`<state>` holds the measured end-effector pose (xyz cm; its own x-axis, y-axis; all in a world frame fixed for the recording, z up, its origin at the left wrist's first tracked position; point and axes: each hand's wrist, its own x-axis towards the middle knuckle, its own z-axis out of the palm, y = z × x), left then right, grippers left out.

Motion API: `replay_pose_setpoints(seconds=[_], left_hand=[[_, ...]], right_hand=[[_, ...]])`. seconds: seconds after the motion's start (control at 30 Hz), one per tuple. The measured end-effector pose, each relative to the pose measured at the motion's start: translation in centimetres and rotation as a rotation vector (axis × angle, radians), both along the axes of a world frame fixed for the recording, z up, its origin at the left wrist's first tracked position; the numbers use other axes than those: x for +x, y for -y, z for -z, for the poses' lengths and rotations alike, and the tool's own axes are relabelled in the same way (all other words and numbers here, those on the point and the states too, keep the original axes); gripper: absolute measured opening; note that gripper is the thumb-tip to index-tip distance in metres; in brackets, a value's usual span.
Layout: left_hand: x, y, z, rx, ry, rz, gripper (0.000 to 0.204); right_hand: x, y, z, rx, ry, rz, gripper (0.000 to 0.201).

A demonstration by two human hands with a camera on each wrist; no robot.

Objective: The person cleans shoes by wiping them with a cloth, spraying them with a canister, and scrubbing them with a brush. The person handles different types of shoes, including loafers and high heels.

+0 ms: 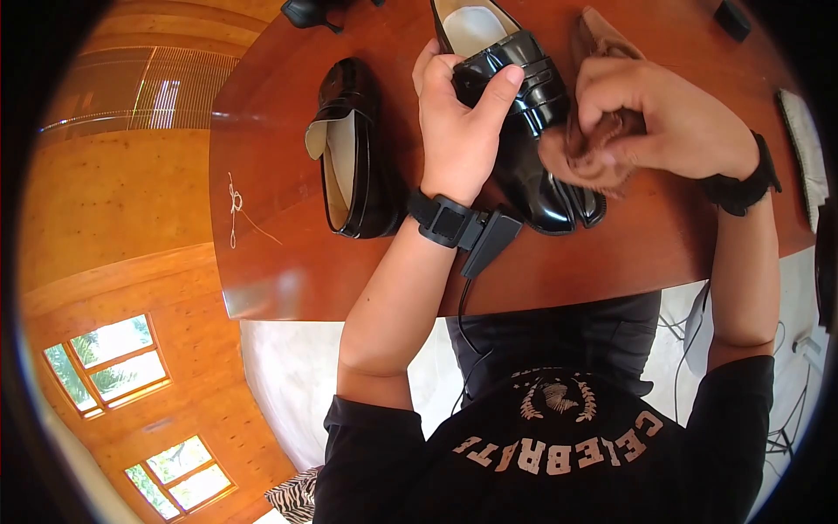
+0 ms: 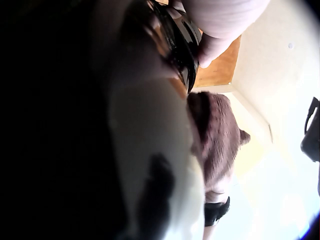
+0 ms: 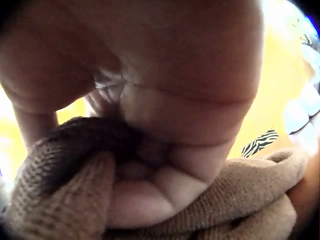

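A glossy black loafer [image 1: 524,166] with a split toe and a pale insole is gripped across its strap by my left hand [image 1: 463,131], thumb on top. Its toe points toward my body. Bunched in the curled fingers of my right hand [image 1: 663,113] is a brown cloth [image 1: 602,157], which lies against the loafer's right side near the toe. The right wrist view shows the fingers folded over the cloth [image 3: 65,180]. In the left wrist view the loafer's shiny upper [image 2: 175,45] is close to the camera, and the cloth [image 2: 217,135] hangs beyond it.
A second black loafer [image 1: 349,166] stands left on the reddish wooden table [image 1: 288,192], its toe pointing away. A thin pale string [image 1: 236,210] lies near the left edge. A dark shoe [image 1: 312,13], a small black block [image 1: 731,21] and a white-edged pad [image 1: 799,144] sit farther out.
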<state>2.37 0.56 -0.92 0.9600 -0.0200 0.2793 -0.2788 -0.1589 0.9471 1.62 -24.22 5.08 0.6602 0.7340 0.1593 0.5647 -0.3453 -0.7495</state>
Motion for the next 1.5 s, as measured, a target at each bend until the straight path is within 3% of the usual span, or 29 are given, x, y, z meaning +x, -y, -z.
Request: replay_pose_setpoints(seconds=[0.1,0.3,0.4,0.5,0.6,0.7,0.8,0.93,1.03,1.13,1.33,1.37,1.5], left_hand=[[0.0,-0.1,0.1,-0.002,0.013,0.003,0.053],[-0.1,0.0,-0.1,-0.018,-0.014,0.001,0.053],[-0.1,0.0,-0.1,-0.019,-0.010,0.004,0.053],[0.0,0.0,0.0,-0.024,-0.007,0.006,0.053],[-0.2,0.0,-0.1,-0.029,-0.010,0.002,0.052],[-0.1,0.0,-0.1,-0.012,-0.018,-0.001,0.051],[-0.1,0.0,-0.2,-0.019,-0.012,-0.001,0.051],[0.0,0.0,-0.1,-0.012,-0.009,0.006,0.052],[0.0,0.0,0.0,-0.012,0.003,0.006,0.052],[0.0,0.0,0.0,0.006,0.014,-0.002,0.051],[0.0,0.0,0.0,-0.027,0.010,-0.004,0.048],[0.0,0.0,0.0,-0.040,0.006,0.001,0.048],[-0.1,0.0,0.0,-0.101,-0.019,0.027,0.046]], right_hand=[[-0.5,-0.1,-0.8,-0.056,-0.181,-0.056,0.020],[0.7,-0.4,1.0,0.087,0.115,0.110,0.025],[0.3,-0.4,0.6,0.118,0.039,0.082,0.021],[-0.4,0.3,-0.5,-0.073,-0.202,-0.061,0.020],[-0.7,0.1,-1.0,-0.109,-0.192,-0.098,0.019],[0.1,-0.3,0.6,0.050,-0.013,0.024,0.022],[0.5,-0.3,0.8,0.032,0.103,0.163,0.021],[0.3,0.1,0.3,0.030,0.058,0.020,0.021],[-0.8,0.1,-1.0,-0.089,-0.221,-0.082,0.019],[-0.5,0.0,-1.0,-0.079,-0.219,-0.102,0.019],[0.9,-0.1,1.1,0.034,0.173,0.123,0.024],[0.5,-0.3,0.5,0.046,0.052,0.136,0.020],[0.2,0.1,0.2,0.006,0.051,-0.062,0.021]])
